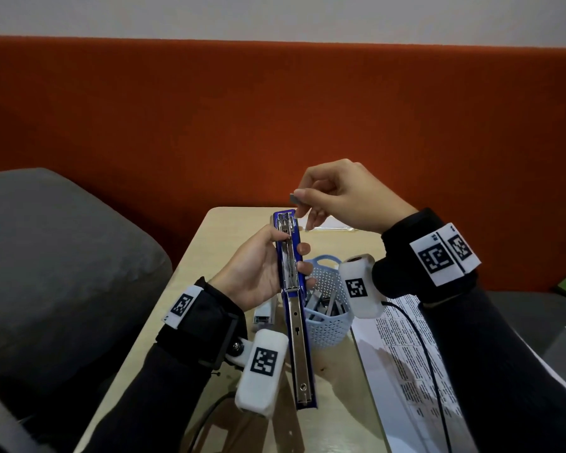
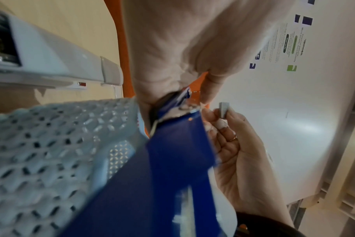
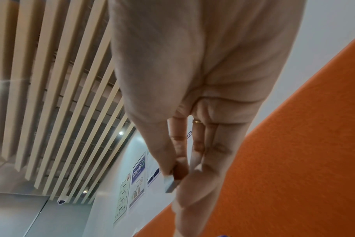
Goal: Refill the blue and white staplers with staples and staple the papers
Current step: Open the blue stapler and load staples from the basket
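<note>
Here my left hand [image 1: 258, 269] is palm up over the near left part of the table [image 1: 206, 243], fingers and thumb wrapped round the blue stapler [image 1: 290, 256], which is swung fully open: the staple channel faces me and the base arm runs down toward my chest. My right hand [image 1: 343, 197] hovers just above and beyond the stapler's far tip, thumb and forefinger pinching a short strip of staples [image 1: 296, 199], the other fingers loosely bent below it. The strip is apart from the stapler, not yet in the channel.

For room, the light blue basket [image 1: 329, 318] of more staples sits just right of the open stapler, almost against it. The white stapler [image 1: 264, 310] lies on the table under my left wrist. The papers [image 1: 406, 354] lie at the right edge of the table, hanging partly over it. An orange partition [image 1: 275, 109] closes off the far side, and the space over the table's far end is free.

The left wrist camera shows what the head view cannot: the strip [image 2: 223, 110] end-on between the right fingertips, close by the stapler's blue tip [image 2: 178, 144]. The right wrist camera shows only the pinch [image 3: 170, 184] from behind, the stapler hidden.
</note>
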